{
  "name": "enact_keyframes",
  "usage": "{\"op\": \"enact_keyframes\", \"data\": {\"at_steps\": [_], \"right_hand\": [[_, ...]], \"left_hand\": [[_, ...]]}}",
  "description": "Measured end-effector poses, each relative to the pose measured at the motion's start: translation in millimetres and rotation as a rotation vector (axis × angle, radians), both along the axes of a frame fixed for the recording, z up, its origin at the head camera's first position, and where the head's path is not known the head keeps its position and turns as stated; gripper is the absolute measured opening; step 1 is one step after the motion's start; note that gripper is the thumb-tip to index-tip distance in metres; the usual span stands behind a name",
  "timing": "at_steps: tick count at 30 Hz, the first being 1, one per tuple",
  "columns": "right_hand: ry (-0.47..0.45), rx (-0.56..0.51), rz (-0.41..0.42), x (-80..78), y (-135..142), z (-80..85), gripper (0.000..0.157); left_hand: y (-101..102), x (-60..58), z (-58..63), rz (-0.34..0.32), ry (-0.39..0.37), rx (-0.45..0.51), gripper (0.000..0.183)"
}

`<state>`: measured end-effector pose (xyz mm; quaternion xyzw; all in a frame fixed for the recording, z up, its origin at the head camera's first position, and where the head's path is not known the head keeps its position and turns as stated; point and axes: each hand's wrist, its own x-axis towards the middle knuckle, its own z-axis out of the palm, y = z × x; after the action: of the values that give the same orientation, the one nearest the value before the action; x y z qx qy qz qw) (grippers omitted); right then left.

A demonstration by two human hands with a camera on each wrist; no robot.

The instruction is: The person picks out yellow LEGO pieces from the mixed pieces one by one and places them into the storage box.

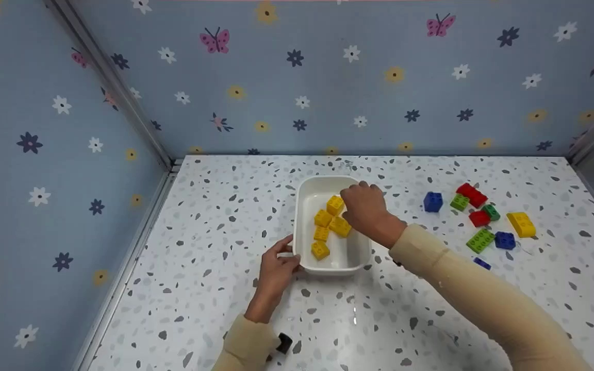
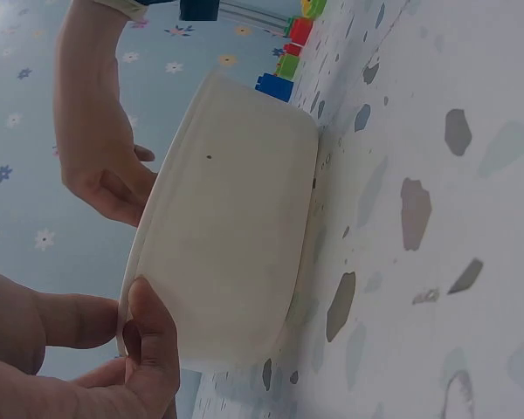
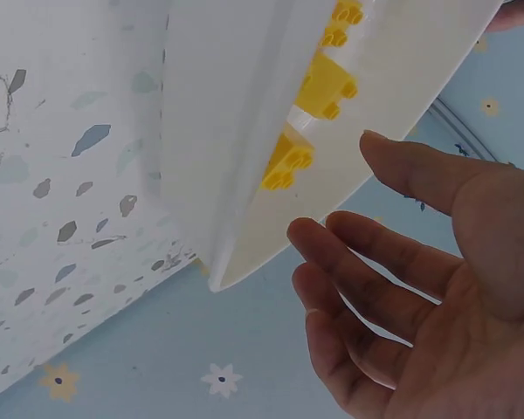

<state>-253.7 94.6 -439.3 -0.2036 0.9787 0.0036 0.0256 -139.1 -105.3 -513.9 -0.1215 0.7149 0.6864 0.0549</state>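
Observation:
A white plastic tub [image 1: 307, 265] stands on the speckled tabletop with several yellow toy building bricks [image 1: 320, 250] lying in it. At the tub's near left corner, my left hand [image 1: 276, 270] pinches the rim between thumb and fingers, as the left wrist view shows on the tub wall [image 2: 227, 218]. Above the tub's right side hovers my right hand [image 1: 366, 208]. In the right wrist view its fingers [image 3: 367, 279] are loosely bent and apart from the thumb, with nothing between them. Yellow bricks [image 3: 325, 87] show beyond the tub's edge there.
To the right lie loose bricks: a blue one [image 1: 433, 202], red ones [image 1: 471, 195], a light green one [image 1: 480, 240], a dark green one [image 1: 491, 212] and a yellow one [image 1: 522, 224]. A flower-patterned wall [image 1: 328, 103] closes off the back.

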Motion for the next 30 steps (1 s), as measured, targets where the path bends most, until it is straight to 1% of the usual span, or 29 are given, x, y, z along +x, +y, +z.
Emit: {"op": "enact_keyframes", "data": {"at_steps": [3,8,16,19,25,30], "right_hand": [[0.037,-0.065,-0.01,1.5,9,1.2,0.031],[0.064,-0.139,-0.03,4.1,23,1.8,0.033],[0.119,-0.199,-0.066,9.9,42,5.0,0.037],[0.142,-0.233,-0.073,12.0,48,4.6,0.036],[0.168,-0.29,-0.082,15.6,63,1.3,0.034],[0.202,-0.301,-0.093,19.0,76,-3.2,0.031]], "left_hand": [[-1,0.2,-0.5,-0.006,0.012,-0.01,0.054],[0,-1.3,-0.7,-0.003,0.005,-0.027,0.054],[1,-2.4,-1.2,0.0,0.001,-0.026,0.055],[1,-2.1,-0.8,0.003,-0.011,-0.026,0.055],[1,-1.3,-0.5,0.003,-0.022,-0.022,0.054],[1,-1.1,-1.4,0.011,-0.024,0.005,0.055]]}}
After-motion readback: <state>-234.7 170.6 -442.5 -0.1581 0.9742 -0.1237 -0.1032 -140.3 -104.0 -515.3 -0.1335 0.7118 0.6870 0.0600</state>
